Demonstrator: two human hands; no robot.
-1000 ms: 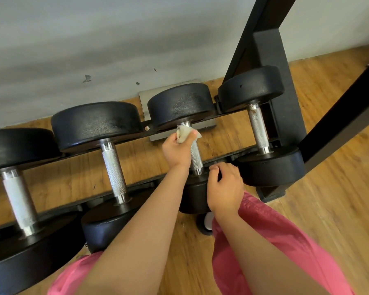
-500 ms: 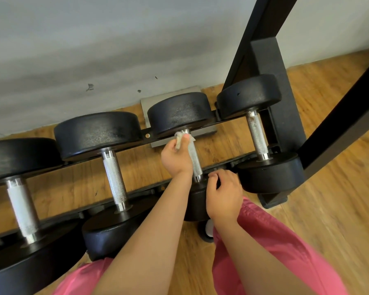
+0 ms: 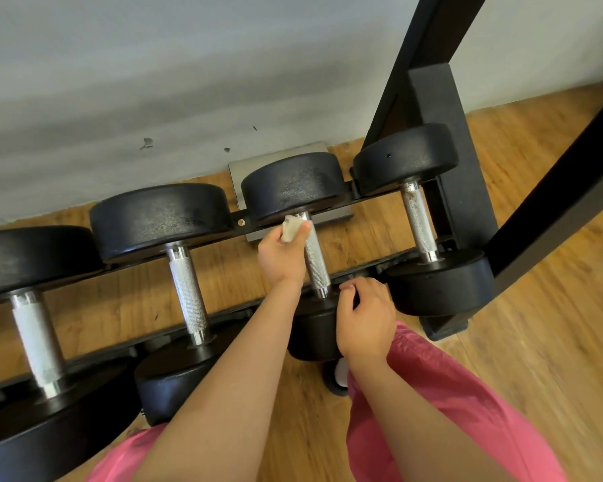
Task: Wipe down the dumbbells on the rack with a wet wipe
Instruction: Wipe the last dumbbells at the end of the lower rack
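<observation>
Steel handle of dumbbell, on rack | wipe pinched by left hand fingers at handle's far end | right hand fingers curled over head at handle's near end | risk: wipe may be snagged and torn by knurling; dumbbell may be rolled if head is released

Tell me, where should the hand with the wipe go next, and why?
Probably slide the wet wipe down the handle toward the near head. The left hand pinches it against the handle's far end, just under the far head, so the knurled length below is uncovered, and the right hand holds the near head steady.
</observation>
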